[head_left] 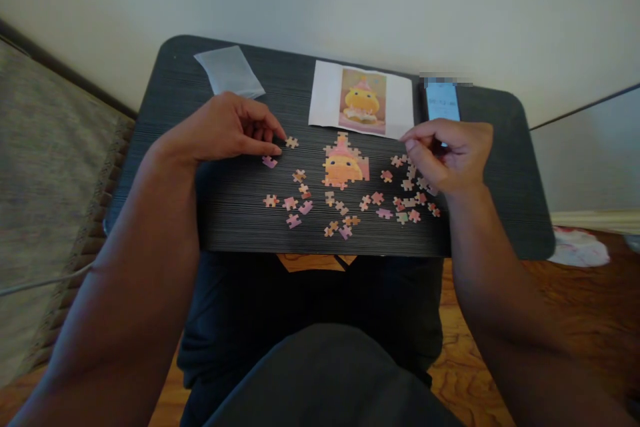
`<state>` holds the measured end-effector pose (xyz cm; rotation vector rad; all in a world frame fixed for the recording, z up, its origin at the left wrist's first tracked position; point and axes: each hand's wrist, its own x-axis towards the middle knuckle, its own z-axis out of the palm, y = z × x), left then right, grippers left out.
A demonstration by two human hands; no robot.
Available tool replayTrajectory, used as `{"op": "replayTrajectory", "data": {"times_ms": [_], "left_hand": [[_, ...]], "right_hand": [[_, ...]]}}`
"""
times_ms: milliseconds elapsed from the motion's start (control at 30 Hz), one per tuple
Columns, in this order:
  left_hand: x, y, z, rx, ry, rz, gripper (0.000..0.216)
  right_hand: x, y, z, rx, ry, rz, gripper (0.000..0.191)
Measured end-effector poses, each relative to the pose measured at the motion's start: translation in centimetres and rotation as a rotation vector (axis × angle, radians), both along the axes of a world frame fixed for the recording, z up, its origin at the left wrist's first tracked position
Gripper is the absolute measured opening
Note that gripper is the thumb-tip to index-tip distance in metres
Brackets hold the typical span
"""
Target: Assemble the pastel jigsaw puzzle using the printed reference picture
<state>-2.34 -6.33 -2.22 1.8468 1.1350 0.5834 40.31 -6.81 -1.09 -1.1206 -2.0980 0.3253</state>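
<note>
A partly joined jigsaw puzzle (343, 163) of a yellow figure with a pink hat lies mid-table. My left hand (245, 127) rests left of it, thumb and index finger apart with nothing visible between them. The index fingertip is at the edge of a loose tan puzzle piece (292, 142); a purple piece (269, 161) lies just below the thumb. On the right, my right hand (450, 150) hovers over loose pieces, thumb and index fingertip pinched together. Whatever the pinch holds, if anything, is too small to make out. Several loose pieces (401, 217) are scattered in front of the puzzle.
A white sheet with a printed reference picture (364, 101) lies behind the puzzle. A clear plastic bag (231, 72) is at the back left, and a lit phone (443, 100) lies behind my right hand. The dark table (515, 173) stands against a wall.
</note>
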Motion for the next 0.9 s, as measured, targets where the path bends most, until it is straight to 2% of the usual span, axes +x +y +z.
{"op": "replayTrajectory", "data": {"times_ms": [167,333,433,633,900], "left_hand": [[-0.2,0.1,-0.2,0.011,0.037,0.006,0.031],[0.0,-0.2,0.5,-0.049,0.154,0.052,0.037],[0.4,-0.3,0.6,-0.073,0.129,0.08,0.04],[0.9,-0.3,0.3,-0.1,0.052,0.123,0.047],[0.7,-0.2,0.1,-0.071,0.169,0.113,0.045]], "right_hand": [[-0.5,-0.2,0.4,-0.129,-0.082,0.07,0.02],[-0.4,0.6,-0.9,-0.042,0.023,0.124,0.017],[-0.3,1.0,-1.5,0.01,0.103,0.116,0.015],[-0.3,1.1,-1.8,0.081,0.165,0.008,0.021],[-0.4,1.2,-1.9,0.142,0.223,-0.161,0.026]]}}
